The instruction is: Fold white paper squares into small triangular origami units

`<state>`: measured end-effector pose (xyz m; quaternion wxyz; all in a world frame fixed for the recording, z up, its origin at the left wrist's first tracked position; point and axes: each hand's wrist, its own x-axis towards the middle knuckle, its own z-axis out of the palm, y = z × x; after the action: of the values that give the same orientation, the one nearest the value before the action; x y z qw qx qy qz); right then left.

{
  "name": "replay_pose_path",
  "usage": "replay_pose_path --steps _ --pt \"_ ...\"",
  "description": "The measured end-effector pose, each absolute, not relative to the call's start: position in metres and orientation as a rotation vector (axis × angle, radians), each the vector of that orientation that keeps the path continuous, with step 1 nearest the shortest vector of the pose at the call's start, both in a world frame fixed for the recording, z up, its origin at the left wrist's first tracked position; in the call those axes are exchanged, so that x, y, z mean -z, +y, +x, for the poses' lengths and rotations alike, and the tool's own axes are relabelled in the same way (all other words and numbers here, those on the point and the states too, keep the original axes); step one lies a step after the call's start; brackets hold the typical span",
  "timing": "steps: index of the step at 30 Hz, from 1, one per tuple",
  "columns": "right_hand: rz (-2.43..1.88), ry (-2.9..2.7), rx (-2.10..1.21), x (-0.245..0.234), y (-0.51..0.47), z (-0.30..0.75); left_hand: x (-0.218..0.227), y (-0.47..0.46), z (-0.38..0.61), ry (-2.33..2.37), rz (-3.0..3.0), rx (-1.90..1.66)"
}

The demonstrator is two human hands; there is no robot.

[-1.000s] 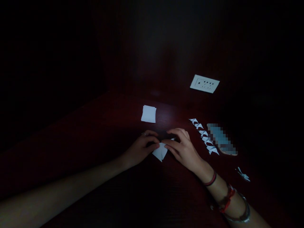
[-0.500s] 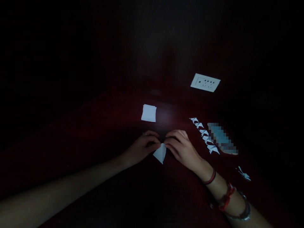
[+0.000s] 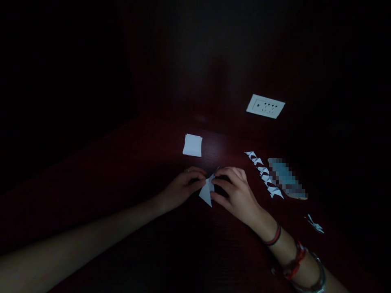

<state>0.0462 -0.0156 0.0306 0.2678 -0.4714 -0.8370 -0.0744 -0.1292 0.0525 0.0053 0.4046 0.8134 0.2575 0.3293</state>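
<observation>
Between my hands is a small folded piece of white paper (image 3: pixel 206 193), its pointed end toward me. My left hand (image 3: pixel 186 186) pinches its left edge between thumb and fingers. From the right, my right hand (image 3: pixel 233 189) grips the paper's other side, with its fingers covering part of the folds. Beyond them a stack of square white paper sheets (image 3: pixel 192 145) lies on the dark red table (image 3: pixel 146 162). A row of several folded paper pieces (image 3: pixel 265 175) runs along the table to the right of my right hand.
A phone (image 3: pixel 287 178) with a blurred-out screen lies just right of the row. Nearer me is a small bundle of white scraps (image 3: pixel 315 224). A white wall socket (image 3: pixel 265 106) sits at the back right. The surroundings are very dark.
My right hand's fingers have shifted and spread along the paper's right side. A paper flap now shows raised toward the far side, and the folded paper has turned slightly.
</observation>
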Motion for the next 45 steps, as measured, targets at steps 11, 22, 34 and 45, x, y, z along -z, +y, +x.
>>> replay_pose_path --steps 11,22,34,45 --pt "-1.317 -2.167 0.187 -0.0283 -0.0164 0.0416 -0.0064 0.0507 -0.1285 0.65 2.066 -0.835" --pt "-1.325 -2.137 0.1 -0.0246 -0.0149 0.0395 -0.0052 0.0511 -0.1263 0.609 2.022 -0.815" --pt "-1.318 -2.175 0.11 -0.0226 -0.0127 0.0417 0.001 0.0504 -0.1254 0.695 2.096 -0.88" --pt "-1.327 -2.199 0.176 -0.0236 -0.0125 0.0416 -0.0023 0.0469 -0.1229 0.7 2.159 -0.835"
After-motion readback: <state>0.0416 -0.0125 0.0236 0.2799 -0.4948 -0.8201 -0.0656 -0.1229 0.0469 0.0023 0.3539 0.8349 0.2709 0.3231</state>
